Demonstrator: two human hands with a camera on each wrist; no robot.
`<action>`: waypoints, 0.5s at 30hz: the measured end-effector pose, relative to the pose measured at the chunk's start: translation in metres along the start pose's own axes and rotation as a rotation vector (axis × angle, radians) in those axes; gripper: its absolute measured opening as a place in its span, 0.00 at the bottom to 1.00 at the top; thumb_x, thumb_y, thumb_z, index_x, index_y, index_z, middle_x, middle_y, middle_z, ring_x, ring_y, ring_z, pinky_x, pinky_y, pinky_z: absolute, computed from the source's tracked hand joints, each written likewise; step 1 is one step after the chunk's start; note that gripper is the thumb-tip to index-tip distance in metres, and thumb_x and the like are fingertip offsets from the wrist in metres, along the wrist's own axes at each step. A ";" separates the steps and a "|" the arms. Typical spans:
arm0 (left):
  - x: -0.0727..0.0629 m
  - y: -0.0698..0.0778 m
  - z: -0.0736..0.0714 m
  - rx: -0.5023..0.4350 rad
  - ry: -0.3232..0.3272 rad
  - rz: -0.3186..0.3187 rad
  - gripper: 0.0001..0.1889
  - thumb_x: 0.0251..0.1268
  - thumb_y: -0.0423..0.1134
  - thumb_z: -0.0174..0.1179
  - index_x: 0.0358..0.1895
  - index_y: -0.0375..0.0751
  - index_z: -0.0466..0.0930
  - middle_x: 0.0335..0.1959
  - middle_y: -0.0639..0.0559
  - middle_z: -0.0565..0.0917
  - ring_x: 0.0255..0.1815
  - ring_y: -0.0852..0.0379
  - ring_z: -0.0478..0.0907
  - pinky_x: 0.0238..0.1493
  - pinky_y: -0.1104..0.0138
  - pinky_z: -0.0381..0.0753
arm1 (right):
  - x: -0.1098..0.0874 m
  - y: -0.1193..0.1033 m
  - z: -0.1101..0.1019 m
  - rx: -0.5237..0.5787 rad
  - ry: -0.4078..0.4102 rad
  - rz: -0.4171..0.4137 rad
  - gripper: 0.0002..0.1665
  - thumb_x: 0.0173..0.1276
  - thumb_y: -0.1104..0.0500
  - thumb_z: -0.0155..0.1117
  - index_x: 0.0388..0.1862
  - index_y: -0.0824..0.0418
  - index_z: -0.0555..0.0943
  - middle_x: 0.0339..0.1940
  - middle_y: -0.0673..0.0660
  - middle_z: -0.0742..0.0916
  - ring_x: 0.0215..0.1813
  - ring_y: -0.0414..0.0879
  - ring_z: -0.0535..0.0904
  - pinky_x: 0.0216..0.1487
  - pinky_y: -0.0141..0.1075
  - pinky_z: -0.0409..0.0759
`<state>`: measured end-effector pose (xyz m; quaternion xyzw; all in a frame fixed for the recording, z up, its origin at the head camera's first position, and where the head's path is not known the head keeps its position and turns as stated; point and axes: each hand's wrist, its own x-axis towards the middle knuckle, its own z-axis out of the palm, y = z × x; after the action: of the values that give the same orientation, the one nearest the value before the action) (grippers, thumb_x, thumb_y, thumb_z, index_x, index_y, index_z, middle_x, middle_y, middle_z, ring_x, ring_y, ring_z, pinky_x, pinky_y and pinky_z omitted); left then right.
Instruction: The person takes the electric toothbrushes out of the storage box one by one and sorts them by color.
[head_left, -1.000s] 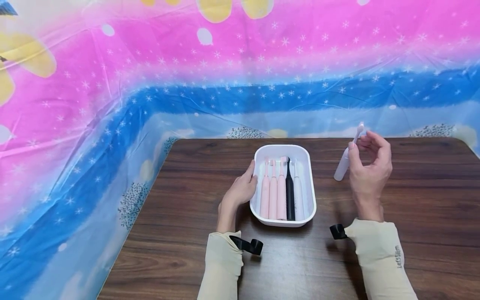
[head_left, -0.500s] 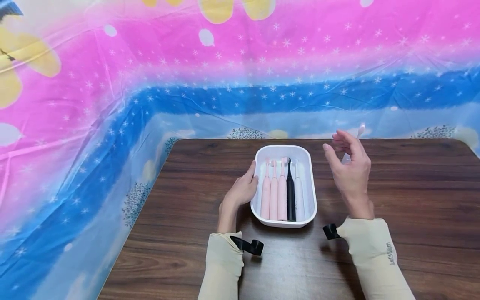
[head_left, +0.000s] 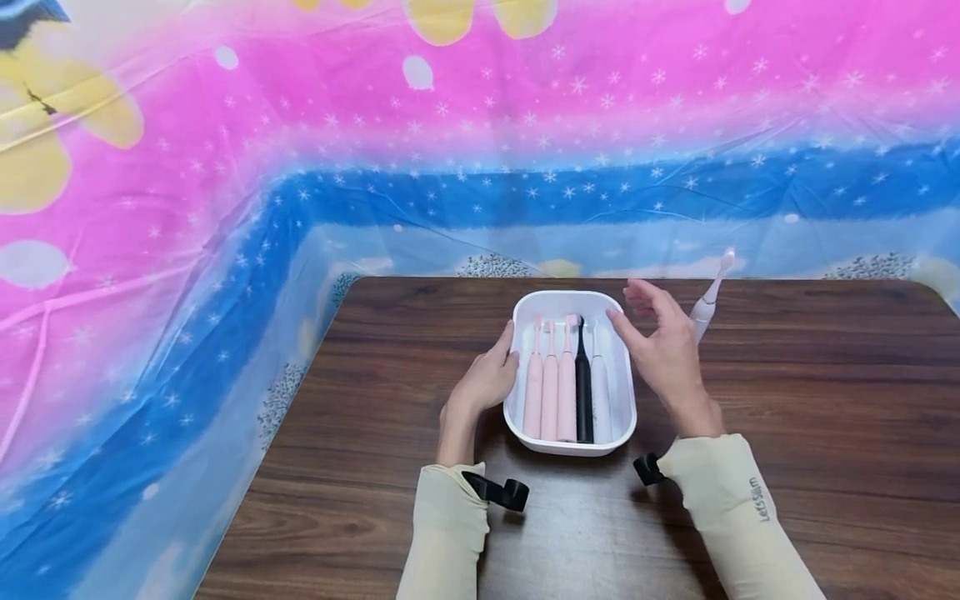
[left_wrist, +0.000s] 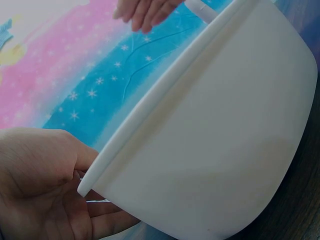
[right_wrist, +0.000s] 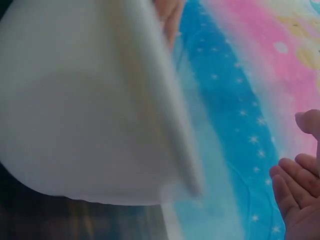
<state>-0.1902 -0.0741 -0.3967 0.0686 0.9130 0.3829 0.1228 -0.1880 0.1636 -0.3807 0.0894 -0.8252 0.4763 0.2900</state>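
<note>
Left hand steadies tray at left wall, fingers curled on rim. Right hand empty, fingers loose, hovering over tray's right edge. Brushes lie side by side inside; one stands behind. Best pinch outer white handle, lift straight.

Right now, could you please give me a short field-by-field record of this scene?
surface: dark wooden table
container: white plastic tray
tray contents: three pink, one black, one white electric toothbrush, side by side
outside tray: white electric toothbrush upright on table
left hand: grips tray's left rim
right hand: open, empty, above tray's right edge
</note>
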 end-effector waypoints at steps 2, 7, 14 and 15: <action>0.000 -0.001 0.001 -0.002 0.001 0.003 0.29 0.77 0.43 0.36 0.78 0.53 0.43 0.75 0.49 0.59 0.72 0.52 0.61 0.69 0.57 0.62 | -0.003 0.002 0.004 -0.015 -0.039 0.023 0.27 0.64 0.57 0.68 0.61 0.62 0.76 0.52 0.62 0.83 0.52 0.57 0.79 0.56 0.50 0.74; 0.001 -0.002 0.002 -0.003 0.008 0.006 0.29 0.77 0.43 0.36 0.78 0.52 0.43 0.75 0.48 0.59 0.72 0.51 0.62 0.69 0.57 0.62 | -0.007 0.005 0.011 -0.072 -0.116 0.049 0.29 0.64 0.55 0.68 0.62 0.62 0.75 0.53 0.62 0.83 0.53 0.57 0.79 0.53 0.51 0.75; 0.002 -0.003 0.002 0.004 0.011 -0.001 0.29 0.77 0.43 0.36 0.78 0.53 0.43 0.75 0.49 0.59 0.72 0.52 0.61 0.70 0.57 0.62 | -0.010 0.004 0.018 -0.126 -0.250 0.100 0.31 0.64 0.52 0.67 0.63 0.64 0.73 0.51 0.63 0.83 0.53 0.57 0.79 0.55 0.50 0.76; 0.002 -0.003 0.002 0.006 0.011 -0.002 0.29 0.77 0.43 0.36 0.78 0.53 0.43 0.75 0.49 0.59 0.72 0.52 0.61 0.70 0.57 0.62 | -0.010 0.004 0.019 -0.134 -0.270 0.108 0.31 0.64 0.52 0.67 0.63 0.64 0.73 0.51 0.64 0.83 0.53 0.57 0.79 0.55 0.50 0.76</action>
<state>-0.1918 -0.0743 -0.4009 0.0662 0.9148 0.3805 0.1180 -0.1890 0.1482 -0.3960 0.0886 -0.8902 0.4188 0.1557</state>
